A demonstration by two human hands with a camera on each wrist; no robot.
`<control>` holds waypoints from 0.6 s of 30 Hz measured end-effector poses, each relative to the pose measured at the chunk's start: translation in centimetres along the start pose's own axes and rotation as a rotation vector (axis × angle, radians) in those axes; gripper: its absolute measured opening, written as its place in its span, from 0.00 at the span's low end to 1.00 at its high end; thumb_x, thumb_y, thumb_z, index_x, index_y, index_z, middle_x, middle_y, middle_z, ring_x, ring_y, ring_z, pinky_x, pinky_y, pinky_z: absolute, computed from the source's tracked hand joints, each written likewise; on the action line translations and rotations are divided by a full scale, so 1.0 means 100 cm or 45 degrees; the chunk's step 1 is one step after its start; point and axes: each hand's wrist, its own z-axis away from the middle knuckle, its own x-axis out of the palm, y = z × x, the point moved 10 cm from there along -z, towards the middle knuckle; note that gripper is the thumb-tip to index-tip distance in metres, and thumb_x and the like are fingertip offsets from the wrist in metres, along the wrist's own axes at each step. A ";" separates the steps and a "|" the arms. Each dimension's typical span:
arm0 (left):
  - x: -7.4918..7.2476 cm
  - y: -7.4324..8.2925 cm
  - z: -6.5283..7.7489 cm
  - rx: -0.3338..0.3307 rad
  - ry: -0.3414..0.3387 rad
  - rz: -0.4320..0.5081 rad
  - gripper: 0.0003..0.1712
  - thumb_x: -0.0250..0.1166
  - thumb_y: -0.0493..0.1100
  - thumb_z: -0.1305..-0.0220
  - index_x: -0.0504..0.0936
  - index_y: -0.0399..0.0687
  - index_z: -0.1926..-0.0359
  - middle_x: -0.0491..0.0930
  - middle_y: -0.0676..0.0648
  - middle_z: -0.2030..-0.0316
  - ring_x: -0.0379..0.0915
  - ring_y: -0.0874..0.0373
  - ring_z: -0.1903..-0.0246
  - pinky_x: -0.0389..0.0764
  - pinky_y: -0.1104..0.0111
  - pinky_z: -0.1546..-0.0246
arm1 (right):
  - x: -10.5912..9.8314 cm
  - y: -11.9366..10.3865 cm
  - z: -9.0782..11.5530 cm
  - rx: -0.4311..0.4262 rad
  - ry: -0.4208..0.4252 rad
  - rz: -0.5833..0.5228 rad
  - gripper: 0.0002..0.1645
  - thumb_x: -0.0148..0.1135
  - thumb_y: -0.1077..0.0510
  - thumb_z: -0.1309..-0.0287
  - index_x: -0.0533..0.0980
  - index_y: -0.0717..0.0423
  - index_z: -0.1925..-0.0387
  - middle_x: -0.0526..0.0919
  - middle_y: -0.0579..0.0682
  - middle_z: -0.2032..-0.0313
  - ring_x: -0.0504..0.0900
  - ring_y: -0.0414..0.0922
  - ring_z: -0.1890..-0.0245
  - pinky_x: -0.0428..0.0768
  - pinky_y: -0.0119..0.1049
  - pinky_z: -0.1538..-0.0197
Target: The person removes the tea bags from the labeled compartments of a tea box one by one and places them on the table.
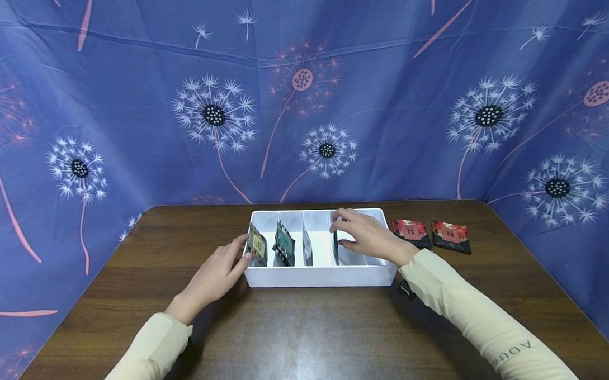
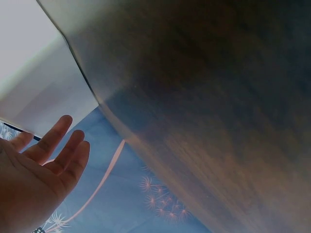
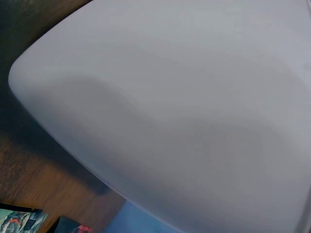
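Observation:
A white divided box (image 1: 321, 276) sits at the table's far side, with small sachets standing in its compartments. From the left come a yellow-and-black sachet (image 1: 258, 246), a dark green sachet (image 1: 284, 244) and a pale grey sachet (image 1: 307, 247). My left hand (image 1: 214, 277) touches the box's left end with extended fingers; in the left wrist view those fingers (image 2: 52, 141) appear beside the white wall. Over the right part of the box, my right hand (image 1: 366, 236) pinches a dark sachet (image 1: 335, 249), seen edge-on in a compartment. The right wrist view shows no hand.
Two red-and-black sachets (image 1: 412, 232) lie on the brown wooden table (image 1: 309, 335) to the right of the box. A blue dandelion-print cloth (image 1: 384, 153) hangs behind the table. White box wall (image 3: 170, 97) fills most of the right wrist view.

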 end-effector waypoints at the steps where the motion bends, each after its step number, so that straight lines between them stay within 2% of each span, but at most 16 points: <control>1: 0.000 0.000 0.000 0.000 0.000 0.001 0.32 0.42 0.62 0.32 0.55 0.55 0.33 0.72 0.46 0.42 0.67 0.45 0.43 0.68 0.49 0.46 | 0.000 0.000 0.000 -0.001 0.000 -0.006 0.16 0.69 0.61 0.55 0.78 0.49 0.61 0.76 0.50 0.53 0.75 0.43 0.57 0.78 0.39 0.61; 9: 0.000 0.000 0.000 -0.002 -0.003 0.011 0.31 0.42 0.61 0.32 0.55 0.55 0.33 0.72 0.45 0.43 0.67 0.45 0.43 0.68 0.49 0.46 | 0.007 0.009 -0.001 0.080 -0.067 -0.037 0.14 0.67 0.61 0.53 0.78 0.50 0.61 0.76 0.45 0.56 0.76 0.41 0.55 0.77 0.38 0.56; 18: 0.000 0.000 0.000 -0.001 -0.005 0.009 0.31 0.42 0.61 0.32 0.55 0.55 0.33 0.72 0.45 0.43 0.67 0.46 0.43 0.68 0.50 0.46 | 0.013 0.013 -0.001 0.107 -0.133 -0.108 0.13 0.66 0.62 0.52 0.78 0.54 0.61 0.77 0.46 0.59 0.77 0.42 0.56 0.76 0.38 0.52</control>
